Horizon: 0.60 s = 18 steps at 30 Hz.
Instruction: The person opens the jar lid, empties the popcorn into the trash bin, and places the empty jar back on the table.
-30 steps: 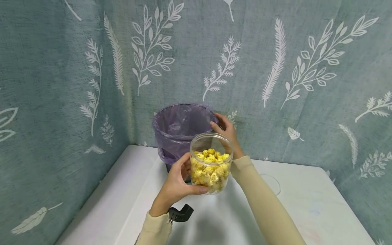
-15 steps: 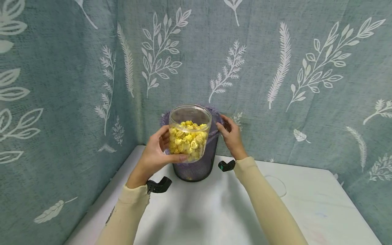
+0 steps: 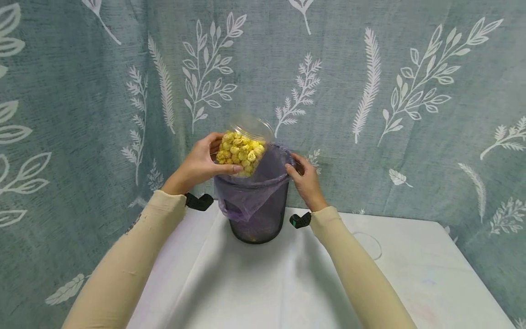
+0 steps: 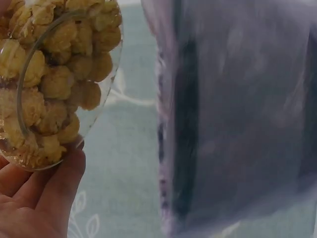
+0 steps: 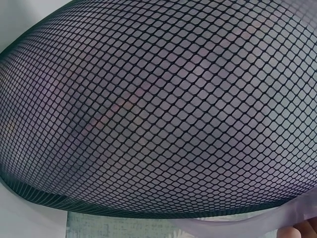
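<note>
My left hand (image 3: 205,160) grips a clear plastic jar (image 3: 255,128) and holds it tilted to the right over the bin's left rim. Yellow popcorn (image 3: 238,151) fills its lower part; in the left wrist view the popcorn (image 4: 54,84) shows through the wall, with fingertips beneath. The black mesh bin (image 3: 267,219) stands upright on the table, lined with a purple bag (image 3: 246,196) folded over its rim. My right hand (image 3: 306,178) pinches the bin's lined rim on the right side. In the right wrist view the bin's mesh (image 5: 163,109) fills most of the picture.
A white table (image 3: 255,288) bears the bin near its back edge. Behind and to the left hangs a blue-green curtain (image 3: 337,91) with white leaf prints. A thin ring mark (image 3: 380,246) shows on the table at the right.
The left hand has carried the jar up, left and away toward the bin's rim and tipped it to the right. The right hand stays at the rim.
</note>
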### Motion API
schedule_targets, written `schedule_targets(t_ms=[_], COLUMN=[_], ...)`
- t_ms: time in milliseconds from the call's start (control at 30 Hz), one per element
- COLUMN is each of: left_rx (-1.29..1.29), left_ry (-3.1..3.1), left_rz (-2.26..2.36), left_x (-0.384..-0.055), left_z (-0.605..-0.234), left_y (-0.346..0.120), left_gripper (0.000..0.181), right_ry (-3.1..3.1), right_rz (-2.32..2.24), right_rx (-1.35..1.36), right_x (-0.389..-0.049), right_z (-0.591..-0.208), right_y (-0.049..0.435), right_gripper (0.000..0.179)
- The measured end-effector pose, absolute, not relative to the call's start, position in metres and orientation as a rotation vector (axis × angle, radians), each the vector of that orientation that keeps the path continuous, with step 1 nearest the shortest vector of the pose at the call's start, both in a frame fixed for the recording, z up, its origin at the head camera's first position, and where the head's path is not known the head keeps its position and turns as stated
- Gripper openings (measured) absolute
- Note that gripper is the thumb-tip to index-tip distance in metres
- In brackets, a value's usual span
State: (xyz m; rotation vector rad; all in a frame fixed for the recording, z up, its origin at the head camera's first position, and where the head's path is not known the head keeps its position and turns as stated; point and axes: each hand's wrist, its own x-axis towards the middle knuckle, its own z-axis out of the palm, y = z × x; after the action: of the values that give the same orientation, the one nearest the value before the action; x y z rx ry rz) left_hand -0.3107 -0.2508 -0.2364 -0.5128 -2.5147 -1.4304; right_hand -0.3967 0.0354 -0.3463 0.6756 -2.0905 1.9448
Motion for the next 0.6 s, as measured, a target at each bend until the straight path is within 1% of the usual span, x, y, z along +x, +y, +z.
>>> schedule_targets(t_ms=[167, 300, 600], left_rx=[-0.463, -0.435, -0.437], left_ry=[-2.599, -2.683, -2.821], left_rz=[-1.264, -1.1, -0.864], left_x=[-0.333, -0.347, -0.366], left_z=[-0.227, -0.224, -0.217], left_y=[-0.256, -0.26, -0.262], left_gripper=[0.089, 0.092, 0.095], right_ry=[-2.109, -2.104, -2.088], right_rz=[1.934, 1.938, 1.909], right_rx=[0.658, 0.658, 0.675], right_x=[-0.397, -0.396, -0.398], right_z=[-0.346, -0.346, -0.345], right_y=[0.036, 0.035, 0.036], right_gripper=[0.056, 0.056, 0.054])
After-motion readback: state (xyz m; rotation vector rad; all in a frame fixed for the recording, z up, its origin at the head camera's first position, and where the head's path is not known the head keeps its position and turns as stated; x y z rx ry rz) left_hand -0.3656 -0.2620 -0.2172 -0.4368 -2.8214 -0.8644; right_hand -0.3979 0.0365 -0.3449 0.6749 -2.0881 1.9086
